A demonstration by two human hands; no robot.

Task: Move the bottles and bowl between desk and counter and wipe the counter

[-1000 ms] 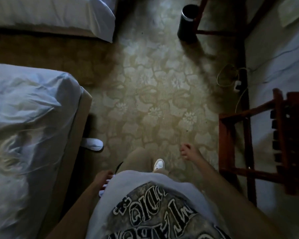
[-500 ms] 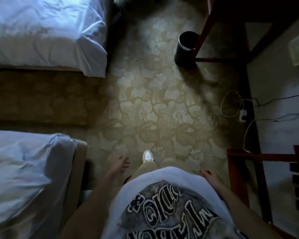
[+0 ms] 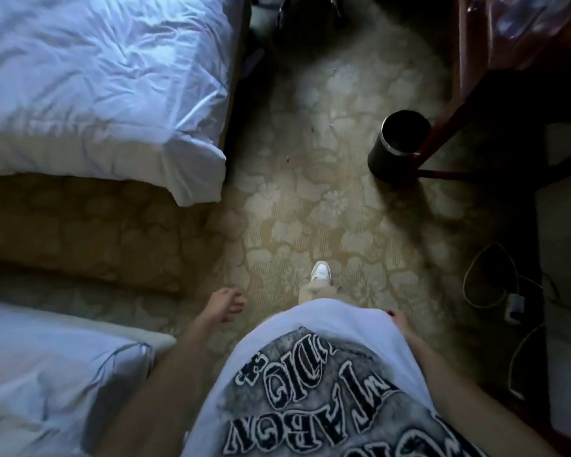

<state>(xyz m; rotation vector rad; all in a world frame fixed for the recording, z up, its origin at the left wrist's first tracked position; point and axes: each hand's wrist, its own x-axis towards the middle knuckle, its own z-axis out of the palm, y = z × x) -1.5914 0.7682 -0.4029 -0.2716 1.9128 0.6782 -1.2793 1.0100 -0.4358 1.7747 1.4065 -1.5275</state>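
The head camera looks straight down at a beige floral-patterned carpet [image 3: 327,209] in a dim room. The left hand [image 3: 223,305] hangs free at the person's side above the carpet, fingers loosely curled and slightly apart, holding nothing. The right hand [image 3: 398,319] is mostly hidden behind the hem of the white T-shirt with black-and-white lettering [image 3: 310,390]; only a few fingertips show, so its state cannot be determined.

One white sneaker [image 3: 321,271] is planted on the carpet ahead of the torso, below a beige trouser leg.

A bed with rumpled white bedding [image 3: 96,87] occupies the upper left. A second bed with white bedding [image 3: 47,390] occupies the lower left, with a strip of carpet between the two.

A black cylindrical waste bin with an open top [image 3: 399,143] stands upright on the carpet at the upper right, just beside a reddish-brown wooden leg [image 3: 442,123] of the counter [image 3: 475,44]. Clear plastic items, possibly the bottles [image 3: 524,14], lie on the counter at the top right edge, blurred and cropped. The bowl cannot be identified.

A yellowish cable with a white plug adapter [image 3: 513,303] lies on the floor along the right edge.
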